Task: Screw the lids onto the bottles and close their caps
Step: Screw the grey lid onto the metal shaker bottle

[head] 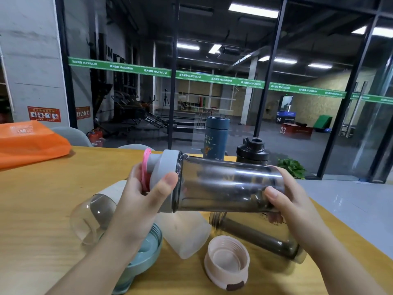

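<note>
Smoky bottle, grey lid going on

Smoky translucent plastic bottle (229,186) is held in mid-air above the yellow wooden worktop (32,205), lying nearly horizontal. Long axis runs left-right; mouth points left, base right, with the left end tipped slightly up. Grey round screw lid (168,167) sits on the mouth, its pink flip cap (145,169) at the far left, apparently not snapped down.

Left hand (146,196) wraps the lid, fingers curled round it, thumb pressed on the grey rim. Right hand (287,201) grips the base end, thumb on the front wall, fingers curled behind.

To do it well: keep lid square to the neck so threads don't cross, hold the body still with the right hand, twist with the left until it stops, then press the pink cap shut.

Other loose parts lie below on the worktop: peach threaded lid (227,260), teal lid (144,252), brown-tinted bottle (259,237) on its side.
</note>
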`<action>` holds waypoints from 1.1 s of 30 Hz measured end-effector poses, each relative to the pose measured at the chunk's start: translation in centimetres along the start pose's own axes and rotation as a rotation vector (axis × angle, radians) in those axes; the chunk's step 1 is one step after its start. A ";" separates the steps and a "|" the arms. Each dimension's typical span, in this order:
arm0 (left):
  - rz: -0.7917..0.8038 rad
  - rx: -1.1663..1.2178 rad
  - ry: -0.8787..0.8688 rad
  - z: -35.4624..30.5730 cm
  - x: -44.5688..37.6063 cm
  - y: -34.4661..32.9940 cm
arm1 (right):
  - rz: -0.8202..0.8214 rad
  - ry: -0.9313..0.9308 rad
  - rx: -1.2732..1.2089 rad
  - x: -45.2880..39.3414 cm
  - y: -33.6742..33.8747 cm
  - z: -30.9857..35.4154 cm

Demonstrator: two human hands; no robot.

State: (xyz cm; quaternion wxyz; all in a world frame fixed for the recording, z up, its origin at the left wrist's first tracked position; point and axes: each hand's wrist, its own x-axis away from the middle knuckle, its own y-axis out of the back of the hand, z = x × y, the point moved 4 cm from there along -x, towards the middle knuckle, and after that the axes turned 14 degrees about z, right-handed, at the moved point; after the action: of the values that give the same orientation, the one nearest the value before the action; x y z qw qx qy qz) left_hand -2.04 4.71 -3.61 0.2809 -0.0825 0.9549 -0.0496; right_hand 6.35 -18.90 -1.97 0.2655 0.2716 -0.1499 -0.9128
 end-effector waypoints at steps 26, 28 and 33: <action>0.001 -0.072 -0.106 -1.1 0.6 -0.6 | -0.007 0.119 0.029 0.0 -0.5 -0.1; 0.011 -0.060 -0.064 -0.8 0.6 -0.5 | -0.051 0.158 0.086 0.3 -0.3 0.2; 0.022 -0.075 -0.017 -0.8 0.7 -1.0 | -0.100 0.140 0.140 0.5 -0.2 0.5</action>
State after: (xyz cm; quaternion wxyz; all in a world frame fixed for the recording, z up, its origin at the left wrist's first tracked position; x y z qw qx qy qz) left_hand -2.90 3.68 -3.17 0.2861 -0.0828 0.9546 -0.0099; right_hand 5.65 -18.95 -1.90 0.2100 0.3598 -0.1807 -0.8910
